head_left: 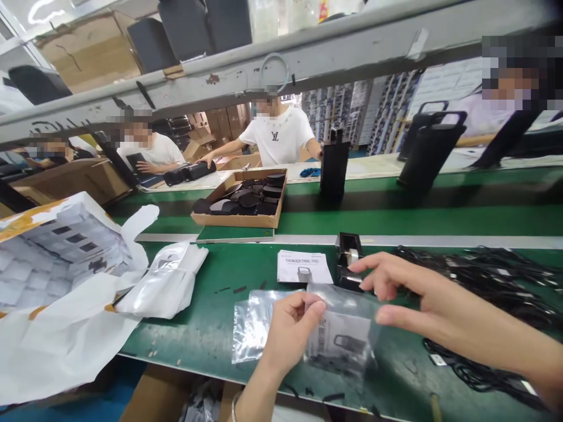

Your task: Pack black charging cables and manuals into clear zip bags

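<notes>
In the head view, my left hand (288,331) pinches the upper left edge of a clear plastic bag (336,296) between thumb and fingers. Inside the bag lies a printed leaflet (347,340) showing a speaker-like device. My right hand (409,290) is open at the bag's right side, thumb and fingers apart, with its fingertips close to a small black tape dispenser (349,243). Whether those fingertips touch the dispenser I cannot tell. A stack of leaflets (303,267) lies just behind the bag. More clear bags (250,328) rest left of my left hand.
Bundled black cables (492,287) cover the right side. A carton of black parts (240,220) stands farther back. White wrapped packs (162,278) lie left. Black handled devices (334,167) stand on the green belt (373,214); co-workers sit opposite beneath an overhead beam (220,70).
</notes>
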### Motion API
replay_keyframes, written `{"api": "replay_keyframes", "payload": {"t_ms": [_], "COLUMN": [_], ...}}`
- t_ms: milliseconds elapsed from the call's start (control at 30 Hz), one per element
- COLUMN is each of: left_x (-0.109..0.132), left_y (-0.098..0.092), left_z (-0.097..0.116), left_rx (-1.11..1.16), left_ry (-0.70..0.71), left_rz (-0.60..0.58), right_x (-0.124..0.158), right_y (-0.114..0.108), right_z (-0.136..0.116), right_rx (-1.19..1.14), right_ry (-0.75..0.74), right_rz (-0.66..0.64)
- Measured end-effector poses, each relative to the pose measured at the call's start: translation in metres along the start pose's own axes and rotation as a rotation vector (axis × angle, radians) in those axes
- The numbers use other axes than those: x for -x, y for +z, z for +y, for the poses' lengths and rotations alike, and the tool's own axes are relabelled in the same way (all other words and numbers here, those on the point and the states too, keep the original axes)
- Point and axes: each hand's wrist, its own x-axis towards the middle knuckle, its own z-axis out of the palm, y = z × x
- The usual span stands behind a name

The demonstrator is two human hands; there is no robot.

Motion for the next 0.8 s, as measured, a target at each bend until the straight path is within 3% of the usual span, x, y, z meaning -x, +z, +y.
{"api": "replay_keyframes", "payload": {"t_ms": [133,267,433,633,733,800], "left_x": [0.001,-0.002,-0.006,-0.008,-0.009,-0.009], "left_y": [0.003,-0.002,-0.022,-0.026,-0.015,-0.01], "left_z": [-0.002,-0.005,-0.002,-0.003,-0.012,-0.02], "left_rx": [-0.104,-0.222,-0.277,0.09,-0.081,-0.195], "left_ry": [0.022,0.036,-0.031,-0.095,-0.12,-0.161], "left_rz": [-0.007,0.005,-0.012,0.039,-0.023,-0.034], "right_x": [0.013,0.01,0.004,0.009,0.011,0.01], "right_y": [0.039,0.064,0.057,0.06,0.063,0.061], "right_z": [0.03,0.034,0.037,0.05,0.052,0.054], "right_rx": [-0.246,-0.402,-0.346,-0.216,-0.135,-0.087], "right_ry": [0.187,0.239,0.098,-0.115,-0.211,-0.157], "right_rz": [0.077,0.103,0.17,0.209,0.226,0.319]}}
